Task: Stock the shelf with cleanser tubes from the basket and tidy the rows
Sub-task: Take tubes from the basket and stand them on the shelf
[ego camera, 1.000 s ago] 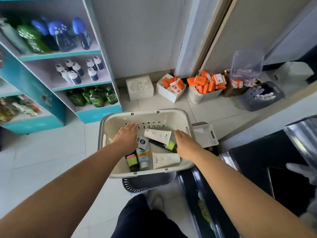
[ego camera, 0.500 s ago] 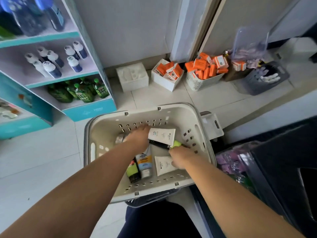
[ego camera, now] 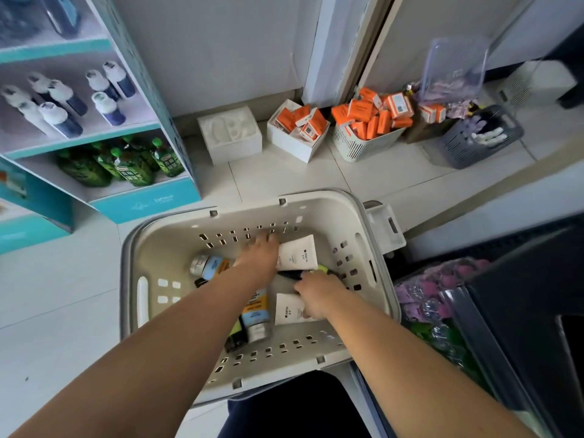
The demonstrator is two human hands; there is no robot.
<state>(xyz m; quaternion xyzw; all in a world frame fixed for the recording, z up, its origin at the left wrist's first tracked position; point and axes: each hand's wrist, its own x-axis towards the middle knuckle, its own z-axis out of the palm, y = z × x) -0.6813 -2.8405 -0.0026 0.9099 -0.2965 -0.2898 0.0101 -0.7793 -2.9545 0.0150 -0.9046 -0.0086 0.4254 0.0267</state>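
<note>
A beige perforated basket (ego camera: 316,197) stands on the floor in front of me with several tubes lying in it. My left hand (ego camera: 260,254) reaches to its far side, fingers spread, its edge against an upper white cleanser tube (ego camera: 298,256). My right hand (ego camera: 319,292) is closed on the top of a lower white cleanser tube (ego camera: 286,309), thumb across it. A black tube with a green cap (ego camera: 325,269) lies between the two hands. A blue and orange tube (ego camera: 257,314) shows under my left forearm. The teal shelf (ego camera: 142,200) stands at the left.
The shelf holds white-capped blue bottles (ego camera: 63,102) and green pouches (ego camera: 126,165). Along the wall sit a white foam box (ego camera: 230,134), two containers of orange cartons (ego camera: 369,124), a grey basket (ego camera: 480,137). A dark bin with purple packets (ego camera: 436,295) is close on the right.
The view has dropped closer to the basket. My left hand slid toward the far wall beside the upper white tube. My right hand moved down onto the lower white tube.
</note>
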